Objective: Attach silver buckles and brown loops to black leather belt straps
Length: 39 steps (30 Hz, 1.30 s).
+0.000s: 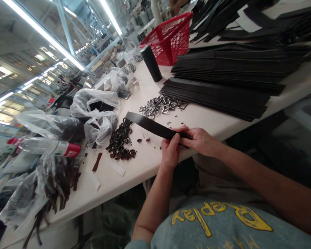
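Note:
A dark strap (pixel 150 126), leather-like and wide, stretches from my hands out over the table and curves a little. My left hand (pixel 170 152) grips it from below, with the thumb pressed on its upper face. Close beside, my right hand (pixel 200 141) has its fingers closed round the strap's near end, which is partly hidden. Past the strap lies a heap of square metal buckles (pixel 168 103). Near its far end is a pile of small dark loops (pixel 120 140), with a few loose bits scattered between pile and hands.
Long dark strips (pixel 217 97) are stacked at the right. Behind stand a black tumbler (pixel 151 64) and a red basket (pixel 168 43). At the left are plastic bags (pixel 93 103), a bottle (pixel 49 147) and a bundle of brown strips (pixel 59 183). The table's front edge runs below my hands.

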Motion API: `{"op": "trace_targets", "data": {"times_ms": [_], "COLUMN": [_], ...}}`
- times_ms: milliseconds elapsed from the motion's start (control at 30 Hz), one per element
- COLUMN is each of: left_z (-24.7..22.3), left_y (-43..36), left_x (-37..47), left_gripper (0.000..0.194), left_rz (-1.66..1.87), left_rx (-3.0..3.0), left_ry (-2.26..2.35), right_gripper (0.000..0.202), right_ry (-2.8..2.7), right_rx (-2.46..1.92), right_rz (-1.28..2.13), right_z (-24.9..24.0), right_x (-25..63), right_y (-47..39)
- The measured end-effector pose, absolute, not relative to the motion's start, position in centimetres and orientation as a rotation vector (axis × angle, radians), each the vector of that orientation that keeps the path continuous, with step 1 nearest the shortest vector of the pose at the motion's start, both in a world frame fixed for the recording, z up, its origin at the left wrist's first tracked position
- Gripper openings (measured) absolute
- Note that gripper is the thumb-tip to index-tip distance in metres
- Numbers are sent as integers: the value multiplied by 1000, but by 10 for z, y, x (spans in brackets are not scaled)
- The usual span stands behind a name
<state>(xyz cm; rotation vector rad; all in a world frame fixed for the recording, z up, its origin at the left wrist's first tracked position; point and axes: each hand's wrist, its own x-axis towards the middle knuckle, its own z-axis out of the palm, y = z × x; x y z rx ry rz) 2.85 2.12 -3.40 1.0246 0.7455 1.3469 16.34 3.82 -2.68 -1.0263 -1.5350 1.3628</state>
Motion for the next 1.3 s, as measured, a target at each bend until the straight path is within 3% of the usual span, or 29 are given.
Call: {"op": "trace_targets", "data": {"times_ms": [233, 433, 633, 767, 933, 1133, 1300], "left_z": [-31, -32, -50, -48, -36, -39, -36], "left_y": [15, 14, 19, 15, 15, 17, 14], "left_x": [27, 10, -29, -36, -28, -28, -28], "left_gripper": [44, 52, 40, 33, 26, 25, 23], "left_rz": [1112, 990, 1137, 1115, 1114, 1104, 1033], "left_rx": [1200, 1538, 1638, 1707, 1788, 1832, 1911], "left_ry": [800, 990, 1388, 1396, 1382, 1363, 1313], "right_gripper": [41, 23, 23, 28, 16, 28, 21], "right_ry": [-1415, -1799, -1787, -1624, -1364, -1117, -1235], "right_rx": [-863, -1014, -1257, -1387, -1524, -1555, -1652], "right_rz": [1500, 1069, 747, 683, 513, 367, 396], "right_z": [-32, -1, 61, 92, 123, 110, 92], "right_x": [174, 212, 286, 343, 395, 426, 435], "right_y": [29, 34, 86, 140, 184, 185, 183]}}
